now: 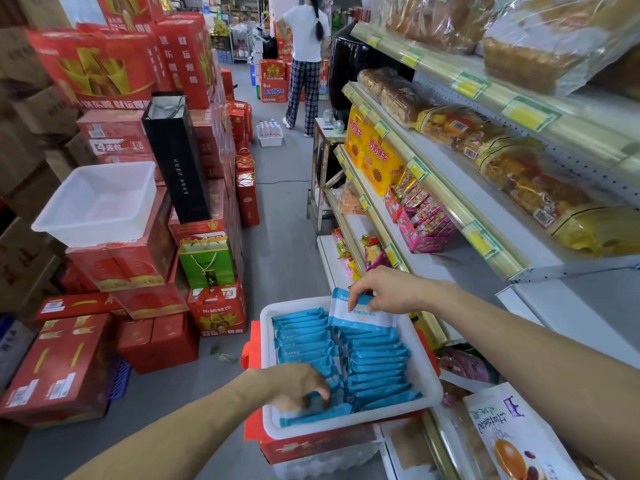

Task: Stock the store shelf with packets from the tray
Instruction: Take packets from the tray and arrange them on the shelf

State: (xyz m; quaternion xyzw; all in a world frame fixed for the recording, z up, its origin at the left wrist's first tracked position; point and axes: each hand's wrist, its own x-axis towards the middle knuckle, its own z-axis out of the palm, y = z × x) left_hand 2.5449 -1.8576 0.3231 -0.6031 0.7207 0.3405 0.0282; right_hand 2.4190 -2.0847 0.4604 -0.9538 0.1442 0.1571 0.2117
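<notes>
- store aisle, red cartons (117, 268) stacked on the left, stocked shelf (440, 266) on the right.
- set on a red box (311, 445) against the shelf front: white tray (267, 358), holding two rows of blue packets (377, 368) stood on edge.
- pinches one packet (360, 315) by its top edge between thumb and fingers of the right hand (384, 289), raised over the far end of the tray.
- reaches the left hand (294, 389) into the near end of the left row, fingers curled round a second packet (317, 403) not yet drawn out.
- judged step: carry the raised packet to the shelf while readying the next.
- keep the pinch on the flat seam, not the filled middle, to avoid crushing.
- lift straight up before swinging right, so neighbours stay put.
- aim for the bare white stretch just behind the right wrist; set upright, label outward, snug to the goods beside it.
- ease the second packet out slowly; tight row likely to rise with it.
</notes>
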